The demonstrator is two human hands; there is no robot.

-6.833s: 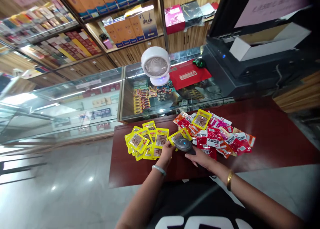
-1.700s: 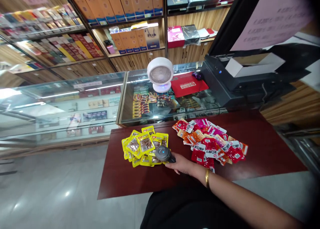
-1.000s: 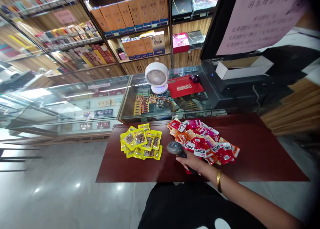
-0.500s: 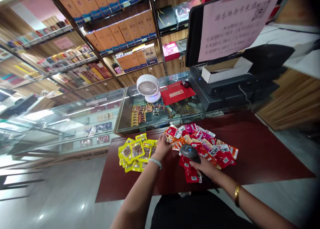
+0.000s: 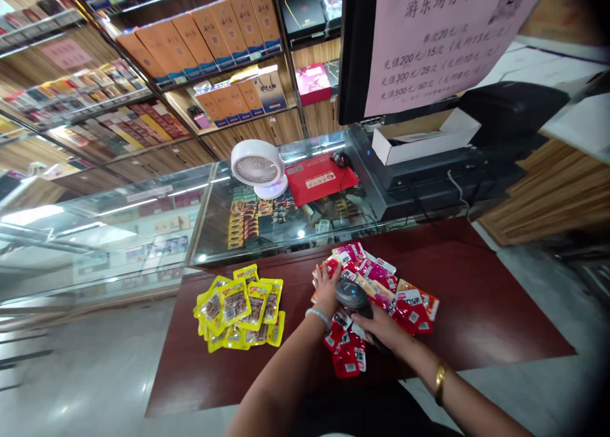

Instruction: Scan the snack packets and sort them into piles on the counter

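Observation:
My right hand (image 5: 381, 326) is wrapped round the handle of a dark barcode scanner (image 5: 351, 293), its head held over a pile of snack packets (image 5: 376, 273) in red, pink and orange. My left hand (image 5: 326, 292), with a pale bracelet at the wrist, lies on the left side of that pile. Its fingers are stretched out and touch the packets beside the scanner head. To the left sits a separate heap of yellow snack packets (image 5: 237, 303) with brown contents showing through clear windows.
The packets lie on a dark red tabletop (image 5: 481, 297). Behind it, a glass display case (image 5: 214, 234) carries a white fan (image 5: 260, 168), a red mat (image 5: 317, 180) and a mouse (image 5: 340, 159). A monitor (image 5: 357, 56) with a pink notice stands at the back right.
My left hand has moved right, away from the yellow heap and onto the red and pink packets. The scanner remains in my right hand over the pile. The view has shifted.

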